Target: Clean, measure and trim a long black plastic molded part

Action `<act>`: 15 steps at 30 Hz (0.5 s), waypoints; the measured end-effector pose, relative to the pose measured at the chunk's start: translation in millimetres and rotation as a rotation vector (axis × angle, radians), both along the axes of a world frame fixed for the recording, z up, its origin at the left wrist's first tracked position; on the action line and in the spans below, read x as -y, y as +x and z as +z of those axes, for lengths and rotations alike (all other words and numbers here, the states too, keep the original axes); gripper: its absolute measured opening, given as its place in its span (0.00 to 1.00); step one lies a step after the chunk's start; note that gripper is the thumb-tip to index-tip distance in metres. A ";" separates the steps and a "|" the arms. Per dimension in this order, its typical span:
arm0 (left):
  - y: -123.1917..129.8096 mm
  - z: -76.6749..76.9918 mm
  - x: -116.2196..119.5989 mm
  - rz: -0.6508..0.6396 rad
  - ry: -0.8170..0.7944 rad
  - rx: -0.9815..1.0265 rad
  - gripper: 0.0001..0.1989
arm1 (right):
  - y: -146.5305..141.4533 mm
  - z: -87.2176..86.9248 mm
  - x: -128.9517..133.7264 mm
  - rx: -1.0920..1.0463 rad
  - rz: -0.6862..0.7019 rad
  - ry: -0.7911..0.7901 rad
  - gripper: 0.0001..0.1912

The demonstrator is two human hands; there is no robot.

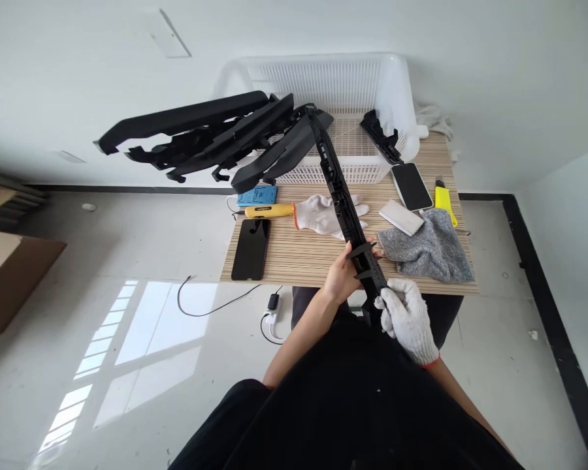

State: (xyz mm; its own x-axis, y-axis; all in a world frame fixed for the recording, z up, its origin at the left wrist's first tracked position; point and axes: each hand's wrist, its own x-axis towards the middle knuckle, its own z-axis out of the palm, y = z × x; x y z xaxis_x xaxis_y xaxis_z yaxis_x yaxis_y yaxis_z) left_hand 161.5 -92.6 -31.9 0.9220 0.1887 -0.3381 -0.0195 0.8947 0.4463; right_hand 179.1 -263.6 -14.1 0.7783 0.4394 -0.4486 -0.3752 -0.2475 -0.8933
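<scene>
My bare left hand [340, 279] is wrapped round a long black plastic trim part [340, 196], whose far end reaches up to the white basket. In my right hand [409, 318], in a white knitted glove with an orange cuff, is a dark caliper [374, 269]. The caliper lies along the near end of the part, its jaws pointing left beside my left fingers. Whether the jaws touch the part I cannot tell. Behind the part, on the table, lies an empty white glove [318, 215].
Several black trim parts [215, 134] overhang the left of a white basket [372, 72]; another black part [379, 136] leans inside its right end. The wooden table [294, 264] bears a yellow-handled tool [269, 211], phones [251, 248], a grey cloth [430, 248] and a yellow cutter [445, 201].
</scene>
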 end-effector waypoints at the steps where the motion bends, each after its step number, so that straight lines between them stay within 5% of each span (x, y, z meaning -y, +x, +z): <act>1: 0.4 1.3 0.2 -0.004 -0.009 -0.016 0.22 | 2.2 0.8 -0.4 -0.014 -0.003 -0.028 0.21; 6: 0.5 4.2 0.6 0.018 -0.039 -0.031 0.23 | 11.5 1.4 1.4 -0.059 0.032 -0.130 0.21; 15: 3.0 3.6 -3.0 0.064 0.025 0.062 0.23 | 10.9 0.9 1.4 -0.036 0.060 -0.047 0.16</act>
State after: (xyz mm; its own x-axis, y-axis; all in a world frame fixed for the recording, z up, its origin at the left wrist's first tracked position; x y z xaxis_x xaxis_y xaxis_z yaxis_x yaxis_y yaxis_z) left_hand 164.5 -89.6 -28.3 0.9267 0.2559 -0.2753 -0.1047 0.8792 0.4648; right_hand 190.1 -265.0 -13.2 0.7342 0.4626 -0.4970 -0.3899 -0.3119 -0.8664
